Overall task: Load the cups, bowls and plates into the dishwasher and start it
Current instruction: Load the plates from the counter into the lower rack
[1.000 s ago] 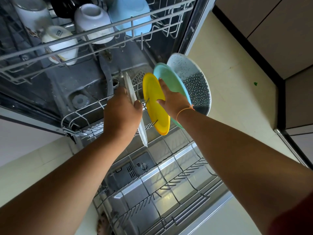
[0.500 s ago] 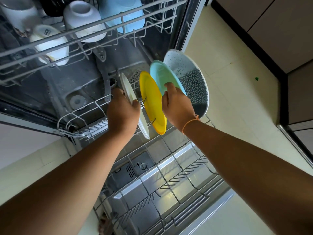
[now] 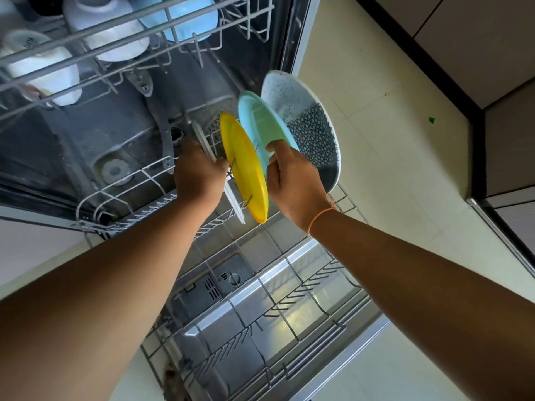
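A person's left hand (image 3: 199,175) is curling its grip round the thin rim of a flat white plate (image 3: 236,208), holding it upright on edge among the wire prongs of the lower rack (image 3: 150,208). Just right of that grip, a glossy round yellow plate (image 3: 246,169) is standing tilted on edge in the prongs. The right hand (image 3: 295,183), wearing a thin orange wristband (image 3: 321,215), is pinching the near rim of a smooth mint plate (image 3: 260,123) just behind the yellow one, with the thumb lying on its face. Beyond this grip, a larger speckled plate (image 3: 307,117), dotted above and scale-patterned in dark blue below, is leaning on edge. Above both grips, the grey wire upper rack (image 3: 115,33) is carrying an upturned white bowl (image 3: 110,44) and a pale blue bowl (image 3: 185,18). Below the hands, the brushed-steel door (image 3: 289,337) is lying open over the cream tiled floor (image 3: 390,169).
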Tool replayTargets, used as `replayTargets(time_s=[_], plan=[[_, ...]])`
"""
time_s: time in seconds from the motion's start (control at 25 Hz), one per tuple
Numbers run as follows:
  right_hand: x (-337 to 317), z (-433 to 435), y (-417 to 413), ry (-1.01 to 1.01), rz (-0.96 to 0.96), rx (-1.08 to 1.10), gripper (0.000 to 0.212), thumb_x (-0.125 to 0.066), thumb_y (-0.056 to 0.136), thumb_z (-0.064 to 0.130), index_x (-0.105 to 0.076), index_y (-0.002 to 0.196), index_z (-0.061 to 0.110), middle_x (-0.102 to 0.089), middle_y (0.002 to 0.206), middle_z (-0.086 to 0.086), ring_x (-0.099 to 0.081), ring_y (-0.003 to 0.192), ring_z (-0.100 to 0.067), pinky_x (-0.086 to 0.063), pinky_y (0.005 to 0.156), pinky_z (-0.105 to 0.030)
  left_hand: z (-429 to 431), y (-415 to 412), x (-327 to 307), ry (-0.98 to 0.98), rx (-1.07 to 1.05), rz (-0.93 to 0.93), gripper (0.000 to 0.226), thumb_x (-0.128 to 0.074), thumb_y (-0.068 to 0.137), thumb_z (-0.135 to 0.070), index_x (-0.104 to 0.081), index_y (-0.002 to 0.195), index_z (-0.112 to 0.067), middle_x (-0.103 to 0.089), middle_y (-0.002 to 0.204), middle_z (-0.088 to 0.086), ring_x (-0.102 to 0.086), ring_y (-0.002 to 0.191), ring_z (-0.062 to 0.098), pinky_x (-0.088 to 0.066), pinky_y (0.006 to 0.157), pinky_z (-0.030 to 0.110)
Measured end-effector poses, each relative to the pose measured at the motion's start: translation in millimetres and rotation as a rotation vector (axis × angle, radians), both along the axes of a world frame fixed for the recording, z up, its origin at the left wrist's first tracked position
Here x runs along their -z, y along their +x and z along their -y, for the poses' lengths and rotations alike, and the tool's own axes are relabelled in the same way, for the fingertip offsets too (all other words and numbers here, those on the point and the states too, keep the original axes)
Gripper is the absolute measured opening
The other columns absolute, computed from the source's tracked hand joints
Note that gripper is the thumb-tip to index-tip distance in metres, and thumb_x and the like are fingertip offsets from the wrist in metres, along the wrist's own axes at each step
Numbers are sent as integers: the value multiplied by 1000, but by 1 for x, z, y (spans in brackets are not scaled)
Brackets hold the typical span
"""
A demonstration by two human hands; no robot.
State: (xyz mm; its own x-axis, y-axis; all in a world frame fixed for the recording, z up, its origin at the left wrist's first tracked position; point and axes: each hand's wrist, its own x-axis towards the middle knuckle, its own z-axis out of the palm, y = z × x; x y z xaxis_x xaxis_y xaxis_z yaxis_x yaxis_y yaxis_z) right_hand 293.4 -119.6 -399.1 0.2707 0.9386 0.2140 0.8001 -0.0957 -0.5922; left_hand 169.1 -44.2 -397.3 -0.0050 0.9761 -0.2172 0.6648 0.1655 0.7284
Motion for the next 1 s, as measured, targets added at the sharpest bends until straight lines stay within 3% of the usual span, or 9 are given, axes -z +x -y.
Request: replayTargets(time_s=[0.16, 0.28, 0.36, 0.44, 0.56, 0.68, 0.84, 1.0], plan=[[2, 4, 1, 21, -24, -10, 32, -38, 81, 10, -57, 105, -2, -64, 82, -17, -60, 73, -36, -49, 60, -39, -8, -1, 18, -206, -61, 154, 44, -71, 77, -10, -45, 111, 1, -58, 116, 22, -63, 96, 39, -56, 73, 55], [6, 4, 1, 4, -27, -6, 35, -37, 81, 11, -57, 106, -2, -64, 83, -18, -60, 75, -36, -48, 61, -38, -5, 6, 23, -381, -77, 278, 29, -69, 81, -8, -49, 100, -3, -58, 115, 23, -63, 91, 34, -59, 60, 40], [9, 5, 0, -13, -21, 0, 36, -36, 80, 13, -56, 107, -1, -64, 86, -19, -60, 77, -37, -48, 62, -39, 0, 11, 25, -482, -83, 344, 22, -69, 82, -9, -48, 84, -2, -61, 98, 20, -60, 84, 28, -59, 57, 32], [11, 6, -1, -20, -10, -7, 38, -35, 81, 14, -56, 109, -1, -64, 88, -19, -60, 78, -38, -48, 62, -39, 4, 15, 25, -535, -94, 391, 28, -69, 82, -9, -43, 71, -9, -55, 82, 9, -56, 87, 25, -54, 65, 34], [14, 10, -2, -44, 0, -18, 37, -36, 82, 14, -55, 111, 0, -64, 90, -18, -60, 79, -37, -46, 63, -37, 10, 20, 25, -516, -120, 399, 22, -70, 82, -12, -48, 83, -7, -51, 96, 11, -54, 88, 24, -51, 68, 35], [17, 12, 1, -72, 11, -4, 32, -38, 82, 12, -55, 106, 0, -62, 87, -19, -59, 76, -38, -40, 60, -33, 13, 18, 33, -438, -116, 309, 46, -72, 80, -20, -48, 115, -2, -50, 104, 9, -57, 76, 19, -56, 69, 40], [18, 20, 6, -120, 30, -7, 21, -44, 86, 5, -56, 102, -2, -61, 86, -20, -57, 73, -38, -39, 58, -33, 18, 13, 39, -320, -87, 265, 52, -76, 75, -23, -48, 114, -4, -58, 113, 15, -60, 101, 31, -53, 87, 50], [19, 28, 7, -169, 37, 2, 21, -43, 88, 6, -55, 104, -2, -61, 93, -20, -58, 79, -37, -42, 63, -35, 18, 17, 41, -277, -59, 255, 50, -77, 74, -21, -49, 112, -7, -59, 112, 15, -62, 100, 31, -53, 86, 49]])
